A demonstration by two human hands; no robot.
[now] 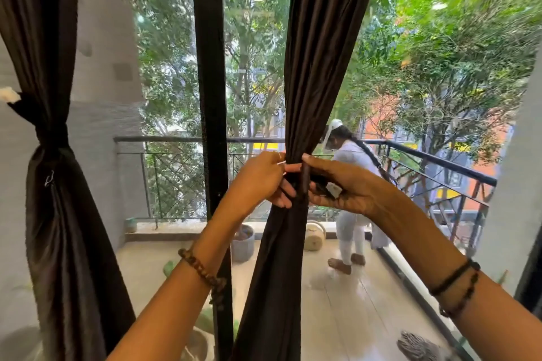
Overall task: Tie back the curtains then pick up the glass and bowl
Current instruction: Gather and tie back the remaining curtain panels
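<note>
Two dark brown curtains are hanging at the glass balcony door: the left curtain (52,155) is already cinched at its waist by a tieback (51,135), while the middle curtain (302,97) is being gathered now. Both hands are meeting at its pinched waist, the left hand (261,177) clenching the bunched cloth and the right hand (346,187) wrapping a dark tieback band (305,176) around it, its fingers (315,168) gripping the band's end. Neither the glass nor the bowl is showing anywhere in view. I judge the knot unfinished: if either grip is loosening, the band is likely slipping down the smooth fabric and the folds fanning open. Beyond the pane, a person in white (352,199) is standing on the balcony.
</note>
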